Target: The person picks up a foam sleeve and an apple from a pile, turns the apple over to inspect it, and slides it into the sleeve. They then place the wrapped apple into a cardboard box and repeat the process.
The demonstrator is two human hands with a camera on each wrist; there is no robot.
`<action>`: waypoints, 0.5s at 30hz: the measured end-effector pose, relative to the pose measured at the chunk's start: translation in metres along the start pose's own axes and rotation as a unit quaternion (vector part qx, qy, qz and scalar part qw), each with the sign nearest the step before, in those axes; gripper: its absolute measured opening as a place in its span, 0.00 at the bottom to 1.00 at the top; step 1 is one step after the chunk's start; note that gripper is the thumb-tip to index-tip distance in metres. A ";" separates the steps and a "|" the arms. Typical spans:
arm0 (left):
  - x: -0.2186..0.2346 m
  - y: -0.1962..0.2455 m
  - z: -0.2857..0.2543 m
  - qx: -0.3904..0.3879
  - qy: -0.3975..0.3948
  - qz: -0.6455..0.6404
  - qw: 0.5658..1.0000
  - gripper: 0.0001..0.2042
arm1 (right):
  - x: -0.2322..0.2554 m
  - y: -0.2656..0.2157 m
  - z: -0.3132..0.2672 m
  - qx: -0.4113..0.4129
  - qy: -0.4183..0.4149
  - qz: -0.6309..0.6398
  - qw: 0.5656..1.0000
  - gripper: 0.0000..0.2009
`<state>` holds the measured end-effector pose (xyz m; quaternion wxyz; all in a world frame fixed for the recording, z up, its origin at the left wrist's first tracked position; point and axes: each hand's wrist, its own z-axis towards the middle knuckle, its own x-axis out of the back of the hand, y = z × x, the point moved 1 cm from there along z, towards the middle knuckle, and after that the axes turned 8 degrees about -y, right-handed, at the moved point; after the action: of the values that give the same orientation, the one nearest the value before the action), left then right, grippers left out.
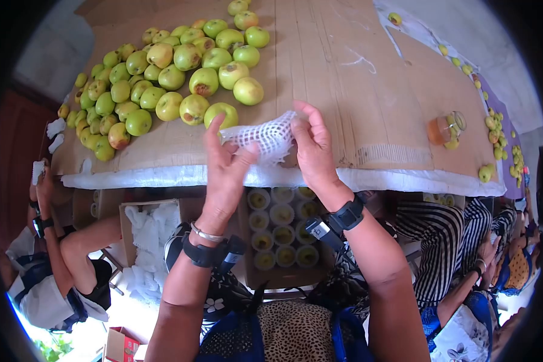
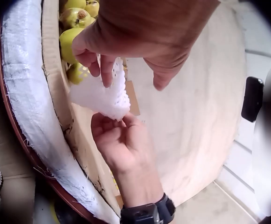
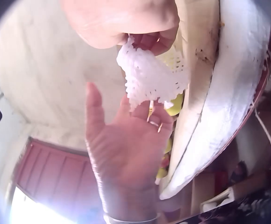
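A white foam fruit net (image 1: 265, 137) is stretched between my two hands, just above the near edge of the table. My right hand (image 1: 314, 145) pinches its right end between thumb and fingers. My left hand (image 1: 226, 163) is at the other end. In the right wrist view, the left hand (image 3: 130, 135) has its thumb held away and its fingertips at the net's lower edge. The net hangs crumpled with no fruit visible in it. Just beyond the left fingers sits a green apple (image 1: 221, 113), nearest of a large pile of apples (image 1: 154, 75).
Cardboard (image 1: 326, 72) covers the table, with a white padded edge (image 1: 283, 176). A jar (image 1: 443, 128) stands at right. Below are a carton (image 1: 292, 279) holding netted apples in rows and a box (image 1: 124, 232) of foam nets. People sit on both sides.
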<state>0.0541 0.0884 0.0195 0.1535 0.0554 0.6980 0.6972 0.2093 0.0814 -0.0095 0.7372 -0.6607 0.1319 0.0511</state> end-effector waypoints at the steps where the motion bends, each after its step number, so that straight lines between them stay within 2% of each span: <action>1: -0.008 0.000 -0.003 -0.051 -0.012 0.068 0.996 0.33 | -0.002 -0.003 -0.001 -0.008 -0.009 0.017 1.000 0.15; 2: -0.012 0.000 -0.006 -0.101 -0.023 0.137 0.985 0.34 | -0.005 -0.006 -0.003 -0.016 -0.019 0.035 0.999 0.14; 3: -0.010 -0.005 -0.003 -0.097 -0.023 0.129 0.987 0.33 | -0.008 -0.006 -0.005 -0.025 -0.029 0.055 0.998 0.14; 6: -0.005 -0.010 -0.003 -0.036 -0.016 0.090 0.995 0.30 | -0.009 -0.001 -0.002 -0.041 0.034 0.120 0.991 0.12; 10: 0.004 -0.010 0.001 -0.100 -0.007 0.127 0.987 0.24 | 0.001 -0.005 0.003 -0.050 0.056 0.044 0.996 0.13; 11: 0.002 -0.009 0.002 -0.093 -0.003 0.031 0.995 0.21 | 0.002 -0.004 0.004 -0.048 0.058 0.041 0.996 0.13; 15: 0.004 -0.005 0.001 -0.048 0.020 -0.088 0.995 0.18 | 0.004 -0.003 0.003 -0.043 0.036 -0.023 0.998 0.13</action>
<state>0.0519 0.0905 0.0138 0.2025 -0.0276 0.6687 0.7149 0.2147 0.0834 -0.0076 0.7040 -0.6960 0.1404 0.0157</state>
